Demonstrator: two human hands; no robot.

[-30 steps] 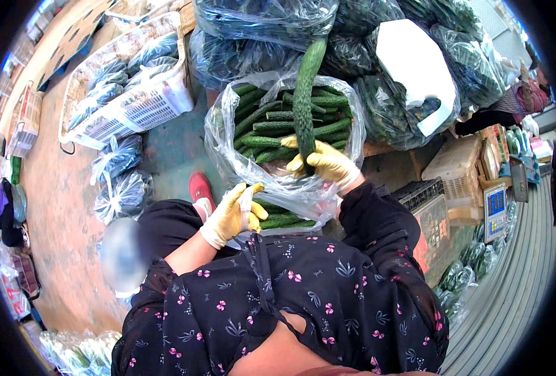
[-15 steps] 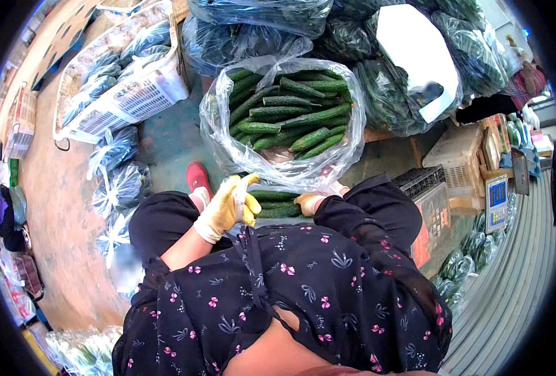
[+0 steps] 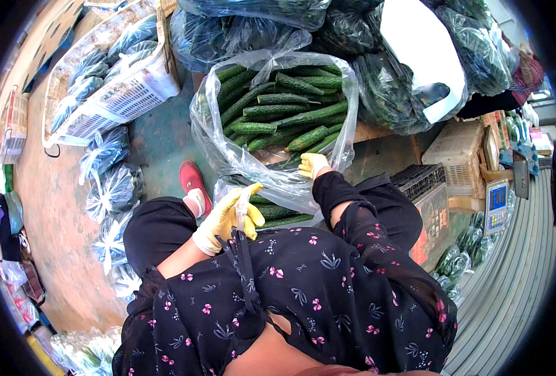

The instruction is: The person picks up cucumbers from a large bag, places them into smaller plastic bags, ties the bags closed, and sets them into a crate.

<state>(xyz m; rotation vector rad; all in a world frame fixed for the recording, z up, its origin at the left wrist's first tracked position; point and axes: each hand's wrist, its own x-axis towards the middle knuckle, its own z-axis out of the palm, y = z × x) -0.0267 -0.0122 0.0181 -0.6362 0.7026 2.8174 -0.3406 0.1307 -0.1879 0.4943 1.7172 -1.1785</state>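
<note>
Cucumbers lie heaped in an open clear bag at the upper middle of the view. At its near rim the yellow-gloved right hand has bent fingers; whether they clamp anything I cannot tell. The left hand, gloved alike, is half curled beside a nearer batch of cucumbers; its grip is unclear.

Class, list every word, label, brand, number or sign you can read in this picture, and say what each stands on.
No text reads clearly.
Scale with a blue display, far right: figures and key markings too small to read.
Box with orange-red patches, by the right leg: its marks are too blurred to read.
White crate, upper left: smudgy side marks; I cannot tell whether they are writing.
</note>
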